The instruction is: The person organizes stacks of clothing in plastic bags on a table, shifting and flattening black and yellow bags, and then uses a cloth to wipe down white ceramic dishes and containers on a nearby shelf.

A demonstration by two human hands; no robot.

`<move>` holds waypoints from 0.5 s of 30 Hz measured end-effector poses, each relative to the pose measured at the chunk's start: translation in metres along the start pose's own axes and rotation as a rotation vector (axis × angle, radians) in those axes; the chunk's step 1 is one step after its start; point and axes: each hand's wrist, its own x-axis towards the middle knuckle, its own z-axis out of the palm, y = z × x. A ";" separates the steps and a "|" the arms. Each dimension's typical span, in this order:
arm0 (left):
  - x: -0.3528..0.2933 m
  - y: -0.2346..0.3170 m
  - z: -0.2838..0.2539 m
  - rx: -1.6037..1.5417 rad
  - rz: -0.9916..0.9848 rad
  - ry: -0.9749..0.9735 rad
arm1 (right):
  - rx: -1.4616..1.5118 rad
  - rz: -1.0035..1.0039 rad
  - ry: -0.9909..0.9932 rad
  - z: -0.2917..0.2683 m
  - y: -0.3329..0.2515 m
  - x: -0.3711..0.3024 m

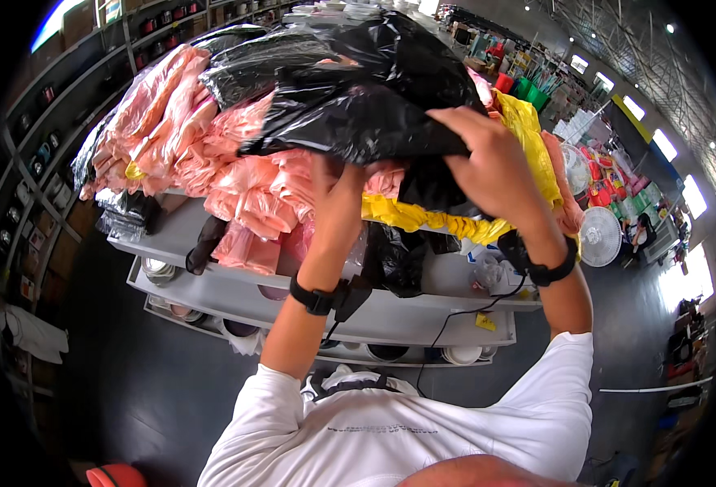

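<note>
Plastic [358,122], black and shiny, sat between the fingers on my feed. The left hand [339,191] had its fingers mostly hidden under it; the right hand [496,162] had thumb and forefinger parted against it. I couldn't tell if either gripped. Pink film [212,146] bunched left of them.

1. A grey tiered shelf [181,223] carries a broad, crumpled heap of pink bags [252,195] on its upper level.
2. Right of the pink bags, a gathered length of yellow plastic [394,213] lies near the front.
3. Left of the pink bags sits a dark, shiny plastic-wrapped bundle [127,217].
4. Below and right of them droops a black bag [397,264].
5. Below and left of them, pale dishes [158,268] stand on a lower level.
</note>
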 end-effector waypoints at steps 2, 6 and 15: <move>-0.006 -0.007 0.000 0.024 0.009 0.101 | 0.049 -0.003 -0.018 0.006 -0.002 -0.010; -0.001 -0.018 -0.009 0.076 0.079 0.196 | 0.138 -0.037 -0.046 0.009 0.003 -0.012; -0.001 0.012 -0.010 -0.744 0.056 -0.190 | 0.091 -0.159 -0.058 0.011 0.014 -0.016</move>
